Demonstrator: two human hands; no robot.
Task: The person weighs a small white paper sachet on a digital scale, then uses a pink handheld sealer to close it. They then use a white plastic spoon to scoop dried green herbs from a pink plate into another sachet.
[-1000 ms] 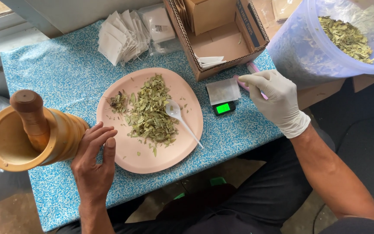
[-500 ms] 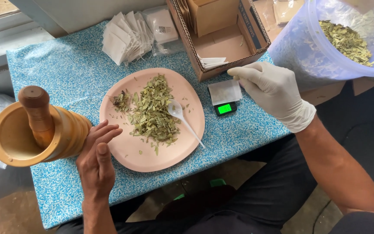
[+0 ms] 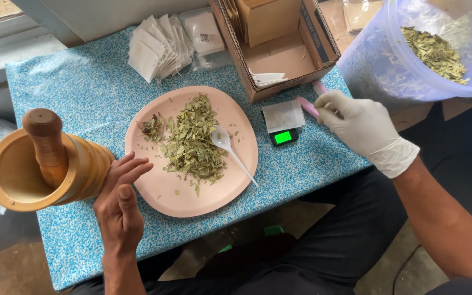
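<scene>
Dried green leaves (image 3: 191, 143) piled on a round pink plate (image 3: 165, 191), white plastic spoon (image 3: 231, 151) included.
Slim pink tool (image 3: 308, 105) is pinched by the gloved right hand (image 3: 363, 127) beside a small pocket scale (image 3: 283, 122); the bare left hand (image 3: 119, 203) is rested open, empty, against a wooden mortar (image 3: 39, 172).

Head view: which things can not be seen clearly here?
- Pink tool: one end hidden under the gloved right hand.
- Mortar: its inside bottom is hidden by its own wall and the pestle.
- Scale: display digits too small.
- Plastic tub: cut off by the frame edge.

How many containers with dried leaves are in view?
2: the pink plate mid-table holds a leaf pile, and the clear plastic bag at the upper right holds more. The mortar's inside looks empty.
</scene>
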